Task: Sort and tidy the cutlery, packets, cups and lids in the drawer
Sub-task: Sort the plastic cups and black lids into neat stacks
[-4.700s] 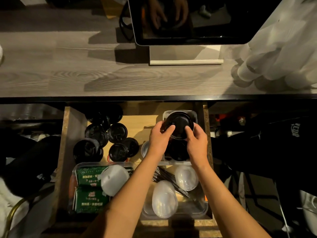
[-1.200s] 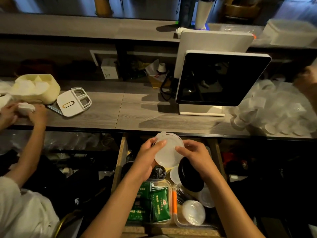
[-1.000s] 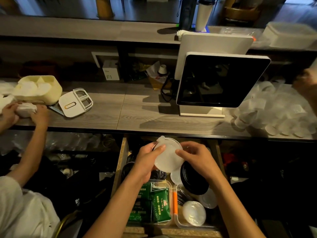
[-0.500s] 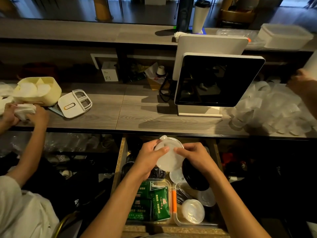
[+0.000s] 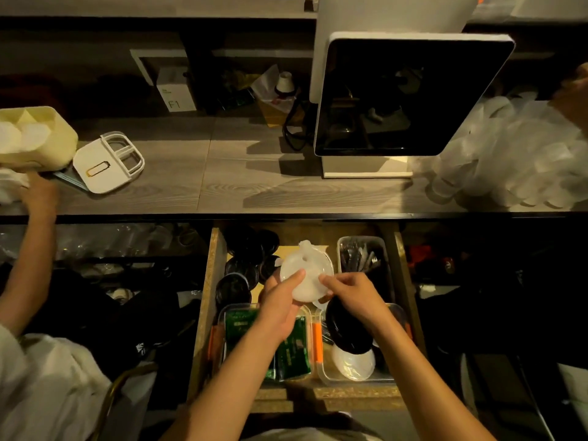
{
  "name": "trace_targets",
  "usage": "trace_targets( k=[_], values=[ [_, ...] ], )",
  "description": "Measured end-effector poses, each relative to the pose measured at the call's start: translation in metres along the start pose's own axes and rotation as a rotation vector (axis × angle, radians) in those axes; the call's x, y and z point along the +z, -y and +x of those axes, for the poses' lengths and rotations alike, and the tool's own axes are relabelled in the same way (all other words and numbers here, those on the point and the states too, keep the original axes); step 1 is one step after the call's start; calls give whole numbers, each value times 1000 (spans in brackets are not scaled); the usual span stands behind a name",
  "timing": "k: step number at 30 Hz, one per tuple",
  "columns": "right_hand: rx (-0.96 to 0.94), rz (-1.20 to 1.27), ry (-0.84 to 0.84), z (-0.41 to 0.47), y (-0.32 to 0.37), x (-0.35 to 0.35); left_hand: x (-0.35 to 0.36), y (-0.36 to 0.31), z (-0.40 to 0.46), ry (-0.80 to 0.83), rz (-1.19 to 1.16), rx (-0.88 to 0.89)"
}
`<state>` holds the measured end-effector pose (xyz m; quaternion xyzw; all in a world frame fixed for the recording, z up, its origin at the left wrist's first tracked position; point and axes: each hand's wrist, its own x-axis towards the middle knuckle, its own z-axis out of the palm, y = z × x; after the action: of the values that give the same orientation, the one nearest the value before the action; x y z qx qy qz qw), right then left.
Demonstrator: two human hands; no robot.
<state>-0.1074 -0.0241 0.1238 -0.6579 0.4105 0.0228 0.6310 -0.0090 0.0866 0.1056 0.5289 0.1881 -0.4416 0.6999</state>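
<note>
Both my hands hold a stack of white plastic lids (image 5: 306, 270) above the open wooden drawer (image 5: 208, 300). My left hand (image 5: 280, 305) grips its left rim, thumb on top. My right hand (image 5: 351, 291) pinches its right rim and also carries a stack of black lids (image 5: 345, 332) under the palm. In the drawer, black lids (image 5: 246, 265) lie at the back left and green packets (image 5: 288, 354) sit in a clear tray. Dark cutlery (image 5: 359, 256) fills a clear tub at the back right. A clear lid (image 5: 353, 364) lies in the front right tray.
A point-of-sale screen (image 5: 404, 93) stands on the grey counter (image 5: 222, 173). Bagged clear cups (image 5: 515, 154) pile at the right. At the left another person's hand (image 5: 39, 195) works by a cream box (image 5: 35, 138) and a white lid (image 5: 106, 162).
The view has tipped down toward the drawer. Both hands still hold the white lids, now a little lower over the drawer. The other person's hand at the left has shifted.
</note>
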Motion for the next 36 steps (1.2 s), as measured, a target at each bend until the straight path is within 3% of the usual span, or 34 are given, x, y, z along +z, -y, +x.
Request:
trace_targets(
  k=[3,6,10,14,17,21,24,27,30,36],
  values=[
    [-4,35,-43,5,-20,-13,-5,9,10,26,154,-3],
    [14,1,86,9,-42,-14,-14,27,14,122,248,-54],
    [75,14,123,16,-72,2,-41,61,28,10,465,-30],
    [155,29,194,26,-96,24,-65,84,40,-96,129,-208],
    [138,-42,247,38,-103,31,-73,90,47,-128,16,-195],
    [67,-110,-33,75,-101,13,-81,81,66,-187,59,-103],
    [15,-399,-97,123,-99,-13,-83,67,87,-182,83,-50],
    [-2,-741,82,174,-93,-26,-79,55,105,-169,103,-31],
    [45,-932,207,211,-96,-25,-75,50,122,-172,73,-39],
    [105,-1220,230,238,-113,-9,-68,48,141,-127,100,-26]
  ],
)
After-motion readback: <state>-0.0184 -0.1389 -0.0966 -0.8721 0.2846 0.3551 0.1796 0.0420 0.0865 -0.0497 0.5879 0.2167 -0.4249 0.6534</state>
